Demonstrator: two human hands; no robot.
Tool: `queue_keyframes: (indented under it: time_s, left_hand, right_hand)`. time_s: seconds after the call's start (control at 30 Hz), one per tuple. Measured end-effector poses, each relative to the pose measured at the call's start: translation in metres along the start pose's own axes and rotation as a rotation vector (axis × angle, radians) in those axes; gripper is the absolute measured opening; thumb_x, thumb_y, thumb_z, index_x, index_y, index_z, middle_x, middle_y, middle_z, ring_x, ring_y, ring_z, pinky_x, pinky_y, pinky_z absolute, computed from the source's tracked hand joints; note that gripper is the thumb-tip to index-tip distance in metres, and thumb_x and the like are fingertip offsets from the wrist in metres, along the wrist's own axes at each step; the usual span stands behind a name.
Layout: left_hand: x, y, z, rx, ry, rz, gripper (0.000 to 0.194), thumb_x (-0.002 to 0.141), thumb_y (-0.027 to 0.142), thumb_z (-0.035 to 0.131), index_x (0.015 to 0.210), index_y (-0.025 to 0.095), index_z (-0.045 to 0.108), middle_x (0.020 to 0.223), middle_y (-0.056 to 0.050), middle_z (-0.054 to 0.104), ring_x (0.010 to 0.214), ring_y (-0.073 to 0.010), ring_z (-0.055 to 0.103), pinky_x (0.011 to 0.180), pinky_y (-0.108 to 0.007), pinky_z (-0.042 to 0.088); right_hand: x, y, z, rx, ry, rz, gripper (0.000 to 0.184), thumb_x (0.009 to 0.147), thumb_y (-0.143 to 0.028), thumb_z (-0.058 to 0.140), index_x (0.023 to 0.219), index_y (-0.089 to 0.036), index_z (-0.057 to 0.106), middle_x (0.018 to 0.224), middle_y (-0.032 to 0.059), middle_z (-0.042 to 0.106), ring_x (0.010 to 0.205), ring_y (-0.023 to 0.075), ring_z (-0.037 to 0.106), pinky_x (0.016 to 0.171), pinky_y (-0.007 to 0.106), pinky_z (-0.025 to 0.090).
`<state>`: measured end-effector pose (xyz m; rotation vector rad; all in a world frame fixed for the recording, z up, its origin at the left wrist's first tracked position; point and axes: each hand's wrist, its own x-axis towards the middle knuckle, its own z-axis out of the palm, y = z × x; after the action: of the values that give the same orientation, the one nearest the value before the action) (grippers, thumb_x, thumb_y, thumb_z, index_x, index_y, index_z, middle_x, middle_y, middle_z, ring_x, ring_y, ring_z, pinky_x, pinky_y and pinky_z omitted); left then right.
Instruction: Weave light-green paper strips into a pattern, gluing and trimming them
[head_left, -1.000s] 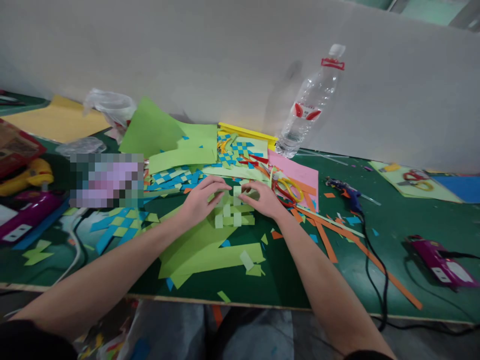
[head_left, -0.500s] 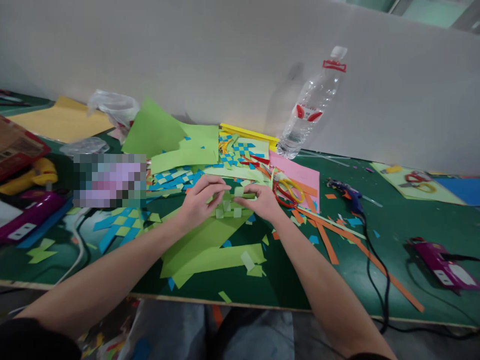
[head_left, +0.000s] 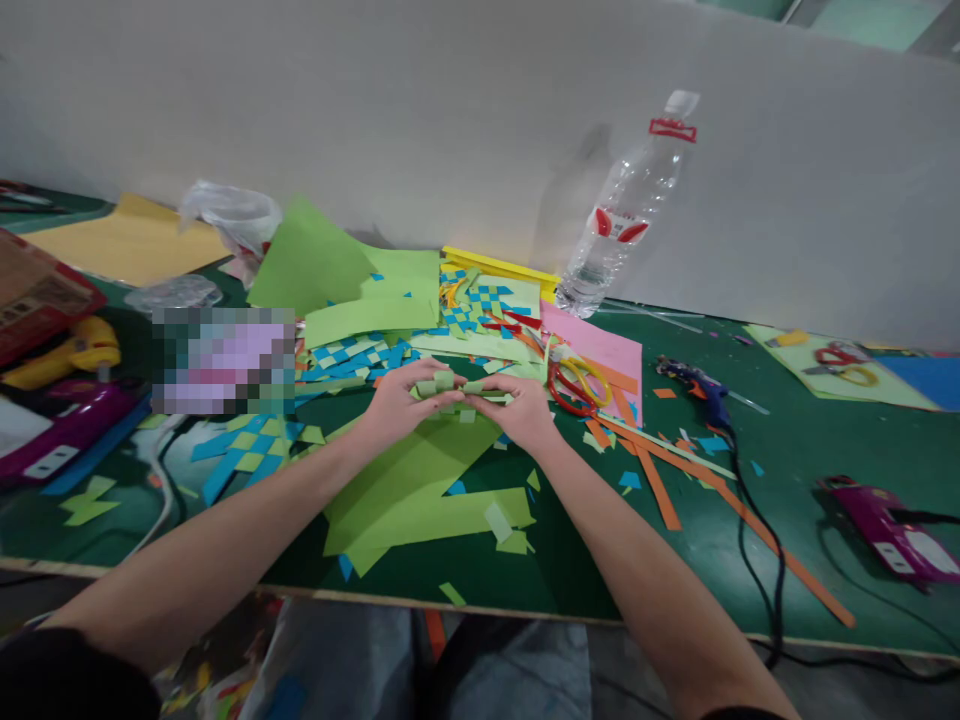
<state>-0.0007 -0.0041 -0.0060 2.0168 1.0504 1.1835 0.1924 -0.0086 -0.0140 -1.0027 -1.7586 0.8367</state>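
Observation:
A small woven piece of green paper strips (head_left: pixel 450 386) is lifted off the table and seen nearly edge-on between both hands. My left hand (head_left: pixel 401 402) pinches its left side with fingers curled. My right hand (head_left: pixel 519 407) grips its right side the same way. Below them lie large light green paper sheets (head_left: pixel 420 490) on the dark green table (head_left: pixel 787 450).
Blue-and-green woven mats (head_left: pixel 352 357) and loose sheets pile behind the hands. Red-and-yellow scissors (head_left: pixel 574 383) lie on pink paper (head_left: pixel 600 345) to the right, with orange strips (head_left: pixel 660 490), a glue gun (head_left: pixel 697 385) and its cable. A plastic bottle (head_left: pixel 626 210) leans on the wall.
Both hands have raised the woven green piece from the table and tipped it from flat to nearly edge-on.

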Motion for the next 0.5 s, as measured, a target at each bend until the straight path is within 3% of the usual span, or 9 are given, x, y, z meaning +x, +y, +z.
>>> queue_keyframes:
  time_s: [0.23,0.5]
  left_hand:
    - [-0.001,0.0,0.0,0.003,0.077,-0.007,0.019,0.08,0.038,0.067,0.074,0.02,0.071,0.083,-0.005,0.07,0.077,-0.0181,0.064,0.072,-0.034,0.054]
    - [0.0,0.0,-0.003,0.047,0.14,-0.045,0.017,0.081,0.034,0.065,0.075,0.018,0.068,0.083,-0.004,0.068,0.074,-0.0159,0.061,0.069,-0.03,0.052]
  right_hand:
    - [0.001,-0.001,-0.002,-0.031,0.029,0.021,0.027,0.068,-0.045,0.076,0.082,-0.022,0.074,0.085,0.0026,0.074,0.081,0.0209,0.068,0.08,0.034,0.055]
    - [0.004,0.0,-0.01,0.028,0.086,0.041,0.022,0.079,-0.042,0.066,0.081,-0.022,0.074,0.088,0.0032,0.074,0.086,0.0202,0.068,0.082,0.034,0.054]
